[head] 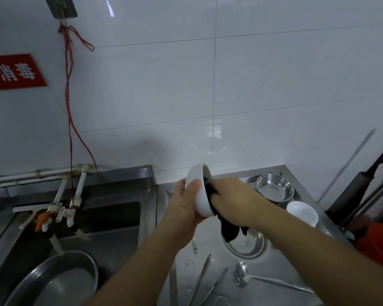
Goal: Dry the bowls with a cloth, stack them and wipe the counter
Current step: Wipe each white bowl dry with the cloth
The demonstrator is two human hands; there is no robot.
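- The bench [272, 270] is brushed steel, dull grey with a soft sheen and wet patches.
- The white bowl [199, 195] held up on edge looks like glazed ceramic, smooth and glossy.
- The cloth [228, 230] pressed into it is dark, matt fabric, hanging limp.
- A second white bowl [302, 213] by the right edge of the bench has the same glossy glaze.
- The steel bowl [274, 187] at the back right corner is polished and mirror-bright.
- The ladle [243, 274] and tongs [208, 281] at the front edge are shiny metal.
- The sink [119, 217] is darker, matt steel.
- The wall tiles [208, 85] are white, smooth and highly reflective.
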